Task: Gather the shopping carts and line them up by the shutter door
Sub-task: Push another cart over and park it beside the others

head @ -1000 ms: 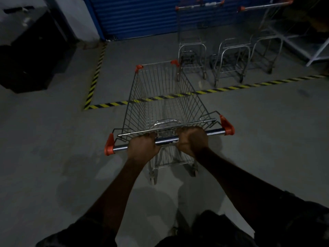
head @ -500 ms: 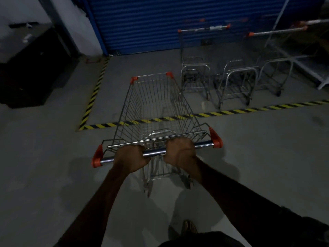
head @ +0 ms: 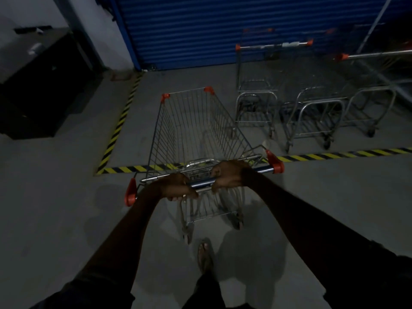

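Fingers (head: 178,198): all curled over and under the handle (head: 201,182), both sets clenched on it, thumbs not plainly seen. Left hand (head: 176,186): grips the handle left of centre, knuckles up. Right hand (head: 229,176): grips the handle right of centre, just beside the left, a short stretch of bare bar between them. Both arms: stretched forward, dark sleeves at the lower edge of the view. Handle: metal bar with orange caps (head: 275,161) at each end, tilted so the right end sits farther off. Cart (head: 196,130): wire basket, empty, upright on its wheels, orange corner pieces at the front; it straddles the yellow-and-black tape (head: 334,153), front inside the marked bay, handle on the near side. Parked carts (head: 312,112): three, side by side inside the bay to the right of the held cart, handles toward the viewer, the leftmost near the held cart's front right corner but apart from it. Shutter (head: 223,30): blue, ribbed, closed, behind the bay. Floor (head: 55,197): grey concrete. Cabinet (head: 40,85): dark, at far left. Foot (head: 205,253): one, in a sandal, behind the cart.
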Demonstrator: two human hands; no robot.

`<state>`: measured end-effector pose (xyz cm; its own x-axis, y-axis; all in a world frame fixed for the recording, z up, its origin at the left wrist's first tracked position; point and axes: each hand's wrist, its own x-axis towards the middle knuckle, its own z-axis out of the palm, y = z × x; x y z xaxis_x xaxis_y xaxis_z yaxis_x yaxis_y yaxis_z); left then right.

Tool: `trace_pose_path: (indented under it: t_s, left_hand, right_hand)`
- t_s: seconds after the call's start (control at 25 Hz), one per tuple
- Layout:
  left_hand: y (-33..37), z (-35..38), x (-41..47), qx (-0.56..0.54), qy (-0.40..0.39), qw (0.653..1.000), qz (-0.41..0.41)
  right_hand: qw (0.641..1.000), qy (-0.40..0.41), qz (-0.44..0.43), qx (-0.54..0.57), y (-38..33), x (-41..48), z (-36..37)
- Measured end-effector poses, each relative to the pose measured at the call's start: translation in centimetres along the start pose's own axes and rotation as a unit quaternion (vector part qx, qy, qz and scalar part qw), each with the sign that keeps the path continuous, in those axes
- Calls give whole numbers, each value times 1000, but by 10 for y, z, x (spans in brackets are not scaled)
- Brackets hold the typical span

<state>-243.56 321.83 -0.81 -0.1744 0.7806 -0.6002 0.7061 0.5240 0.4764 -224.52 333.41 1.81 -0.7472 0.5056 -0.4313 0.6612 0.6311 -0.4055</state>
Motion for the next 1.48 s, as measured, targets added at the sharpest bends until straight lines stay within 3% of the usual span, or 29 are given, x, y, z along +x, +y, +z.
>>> trace_pose_path:
  t_s: [0.12, 0.2, 0.28, 0.4, 0.68, 1.28, 1.48]
  left_hand:
    - [2, -43, 44, -18, -34, 999, 7]
    - [0, -67, 70, -3, -19, 999, 27]
    - [-9, -92, 101, 40, 45, 998, 36]
    - [-18, -123, 141, 163, 147, 973, 66]
    - [-17, -195, 225, 267, 260, 923, 91]
    - [13, -361, 445, 276, 288, 910, 111]
    - [27, -405, 505, 270, 294, 909, 121]
  right_hand:
    - [1000, -16, 20, -4, 10, 56, -29]
    - [994, 29, 43, -93, 16, 90, -36]
    - [978, 135, 62, -144, 23, 129, -43]
    - [966, 209, 73, -137, 26, 169, -59]
    - [956, 216, 70, -187, 18, 253, -130]
    - [940, 252, 74, -216, 96, 477, -259]
    - [954, 235, 51, -181, 127, 539, -303]
